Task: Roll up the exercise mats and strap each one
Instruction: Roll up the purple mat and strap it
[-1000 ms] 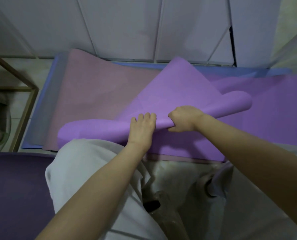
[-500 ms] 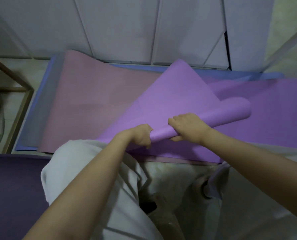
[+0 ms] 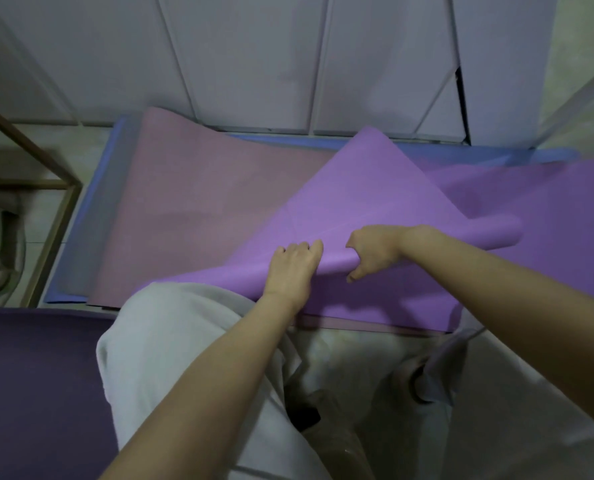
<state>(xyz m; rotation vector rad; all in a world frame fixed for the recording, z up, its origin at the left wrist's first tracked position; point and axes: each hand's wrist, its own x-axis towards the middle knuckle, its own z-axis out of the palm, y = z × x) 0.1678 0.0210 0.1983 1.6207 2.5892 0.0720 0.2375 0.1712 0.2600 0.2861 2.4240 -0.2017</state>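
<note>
Just beyond the bent knee [image 3: 184,327], the left hand [image 3: 293,268] presses on the loose fold of the purple mat [image 3: 357,199], fingers together and fairly straight. The right hand [image 3: 375,252] curls round that fold just beside it. The mat lies on the floor over a pink mat [image 3: 202,202] and a blue mat [image 3: 496,155], its flap rising askew. With both hands bunched mid-width and the ends unguided, the roll likely turns slack and cone-shaped, awkward to strap. In the frame half a second back the left hand clenches the fold; now it lies flatter.
</note>
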